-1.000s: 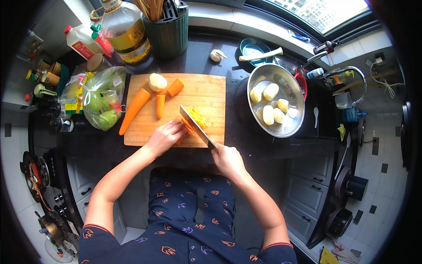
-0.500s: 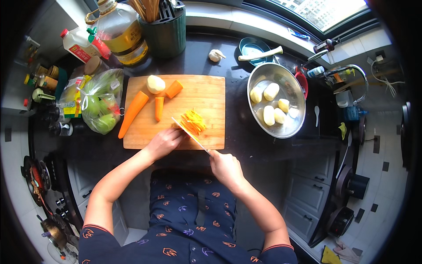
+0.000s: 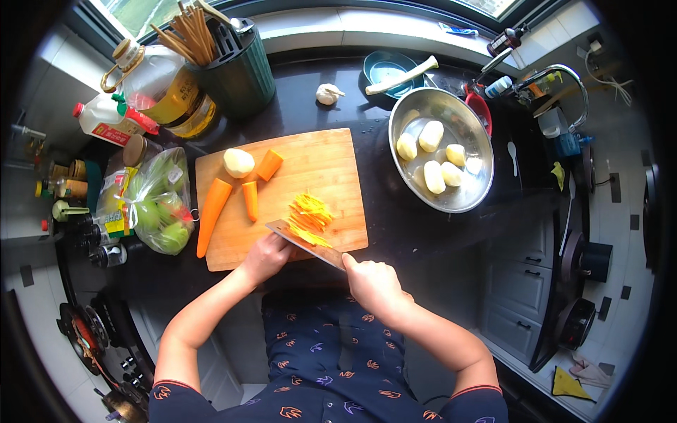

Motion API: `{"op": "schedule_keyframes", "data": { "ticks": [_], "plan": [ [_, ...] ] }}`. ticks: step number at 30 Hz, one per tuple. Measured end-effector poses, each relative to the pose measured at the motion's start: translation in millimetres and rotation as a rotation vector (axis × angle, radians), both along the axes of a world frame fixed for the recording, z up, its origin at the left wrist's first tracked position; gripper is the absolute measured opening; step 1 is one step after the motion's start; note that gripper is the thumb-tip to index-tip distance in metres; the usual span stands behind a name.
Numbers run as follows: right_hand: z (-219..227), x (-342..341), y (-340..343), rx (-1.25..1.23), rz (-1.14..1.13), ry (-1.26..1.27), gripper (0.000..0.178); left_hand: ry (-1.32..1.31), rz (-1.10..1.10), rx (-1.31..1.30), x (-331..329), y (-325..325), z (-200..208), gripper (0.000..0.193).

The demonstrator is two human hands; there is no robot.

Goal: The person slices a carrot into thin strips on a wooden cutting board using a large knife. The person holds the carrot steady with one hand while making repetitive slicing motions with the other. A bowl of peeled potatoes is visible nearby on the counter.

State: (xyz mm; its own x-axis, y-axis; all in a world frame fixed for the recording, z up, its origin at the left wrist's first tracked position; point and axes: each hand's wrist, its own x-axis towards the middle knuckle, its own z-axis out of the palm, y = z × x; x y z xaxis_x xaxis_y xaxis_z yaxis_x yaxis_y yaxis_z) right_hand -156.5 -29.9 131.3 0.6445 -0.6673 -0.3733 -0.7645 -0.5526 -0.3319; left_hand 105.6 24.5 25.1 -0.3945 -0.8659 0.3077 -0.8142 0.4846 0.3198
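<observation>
My right hand (image 3: 374, 285) is closed round the handle of a kitchen knife (image 3: 310, 244). Its blade slants over the front of a wooden cutting board (image 3: 282, 168), flat side tilted up. Thin carrot shreds (image 3: 310, 211) lie in a pile just beyond the blade, some against it. My left hand (image 3: 268, 255) is at the board's front edge beside the blade's far end, fingers curled; anything under them is hidden. Also on the board are a long carrot piece (image 3: 213, 215), a thin carrot piece (image 3: 250, 201), a carrot chunk (image 3: 270, 166) and a peeled potato (image 3: 238, 163).
A steel bowl (image 3: 423, 190) with several peeled potatoes stands to the right. Garlic (image 3: 328, 94) and a teal dish (image 3: 384, 67) lie behind. A bag of green vegetables (image 3: 162, 204), an oil jug (image 3: 162, 84) and a chopstick holder (image 3: 243, 77) are at the left.
The view has turned, so the board appears tilted and slightly lower. The knife's blade has tipped from nearly edge-on to showing its flat side. Both hands remain close to the board's front edge.
</observation>
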Motion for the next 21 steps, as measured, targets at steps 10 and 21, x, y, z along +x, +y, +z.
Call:
{"op": "schedule_keyframes", "data": {
  "ticks": [10,21],
  "plan": [
    [-31.2,7.9,-5.5,-0.001,-0.017,-0.074,0.023,-0.056,-0.018,0.023,1.5,-1.8,-4.1,0.01],
    [-18.9,9.5,-4.7,0.022,-0.014,-0.044,0.021,-0.048,-0.006,-0.011,2.0,-0.2,-9.6,0.012]
  ]
}}
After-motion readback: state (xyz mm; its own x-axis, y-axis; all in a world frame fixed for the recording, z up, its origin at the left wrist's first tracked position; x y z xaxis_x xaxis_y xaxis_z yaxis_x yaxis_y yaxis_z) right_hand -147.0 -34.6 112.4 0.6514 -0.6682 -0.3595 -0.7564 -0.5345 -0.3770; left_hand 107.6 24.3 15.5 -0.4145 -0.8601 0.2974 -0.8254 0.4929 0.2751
